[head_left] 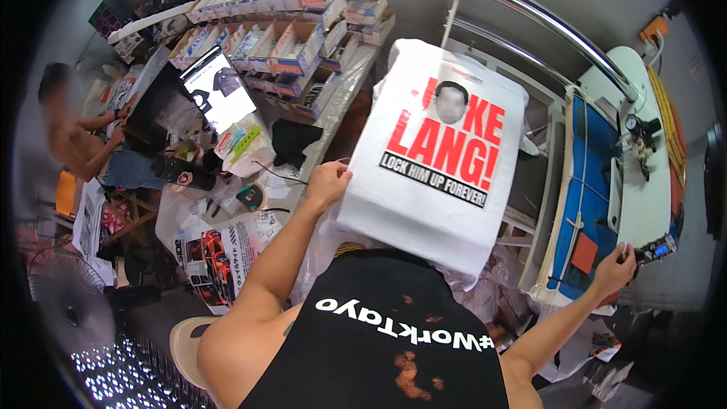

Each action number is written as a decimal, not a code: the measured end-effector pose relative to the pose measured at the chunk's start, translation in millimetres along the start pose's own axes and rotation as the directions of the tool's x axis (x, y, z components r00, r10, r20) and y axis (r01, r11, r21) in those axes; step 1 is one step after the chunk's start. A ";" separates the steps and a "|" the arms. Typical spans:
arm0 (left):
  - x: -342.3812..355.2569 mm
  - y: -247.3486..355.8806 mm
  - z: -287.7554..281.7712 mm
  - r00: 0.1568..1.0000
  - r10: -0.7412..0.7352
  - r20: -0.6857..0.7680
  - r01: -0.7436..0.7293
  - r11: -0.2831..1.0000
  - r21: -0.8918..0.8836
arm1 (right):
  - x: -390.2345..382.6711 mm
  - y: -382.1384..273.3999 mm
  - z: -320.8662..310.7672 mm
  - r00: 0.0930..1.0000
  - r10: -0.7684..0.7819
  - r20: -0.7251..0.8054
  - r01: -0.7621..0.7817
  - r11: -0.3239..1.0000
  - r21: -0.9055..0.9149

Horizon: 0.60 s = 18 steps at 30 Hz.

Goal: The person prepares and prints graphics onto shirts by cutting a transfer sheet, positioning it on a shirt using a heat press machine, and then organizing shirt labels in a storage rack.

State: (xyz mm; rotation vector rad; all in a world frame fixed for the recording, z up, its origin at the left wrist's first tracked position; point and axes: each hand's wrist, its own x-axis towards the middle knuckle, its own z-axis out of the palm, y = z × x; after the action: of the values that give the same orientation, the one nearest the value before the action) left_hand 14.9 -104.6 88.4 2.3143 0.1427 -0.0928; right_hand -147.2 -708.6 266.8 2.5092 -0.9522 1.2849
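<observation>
A white T-shirt lies spread on a platen in front of me, bearing a red-and-black print with a small grey portrait. My left hand is at the shirt's left edge, its fingers curled and pinching the fabric there. Out to the right, my right hand is beside a small black control box with a blue display, on the white machine; its fingers are bent together, and what they hold, if anything, is hidden. A blue pad with cord across it sits under the machine's arm.
At the left, a co-worker sits at a cluttered table. Stacked cardboard bins, a lit screen and a black bottle line the left-hand bench. A standing fan is at lower left. Chrome bars cross the back right.
</observation>
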 end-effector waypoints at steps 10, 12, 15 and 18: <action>-16.8 17.2 11.4 0.989 0.131 -0.065 -0.107 0.950 0.294 | 13.1 61.4 6.1 0.940 0.048 0.339 -0.008 0.993 -0.117; -20.7 25.6 16.2 0.980 0.176 -0.088 -0.130 0.914 0.384 | 11.7 64.2 10.6 0.939 0.102 0.329 -0.062 0.989 -0.131; -16.6 38.5 27.8 0.827 0.528 -0.191 -0.447 0.825 0.347 | 8.3 56.3 7.1 0.930 0.114 0.349 -0.082 0.991 -0.107; -6.7 43.0 37.4 0.652 0.748 -0.122 -0.702 0.656 0.277 | 5.8 34.5 -6.3 0.911 0.082 0.404 -0.036 0.992 -0.120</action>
State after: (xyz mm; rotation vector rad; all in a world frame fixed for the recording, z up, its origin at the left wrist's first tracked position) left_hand 13.2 -161.6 95.0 2.4030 -0.7390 0.6049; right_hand -169.9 -735.7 270.5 2.7317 -1.1519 0.7011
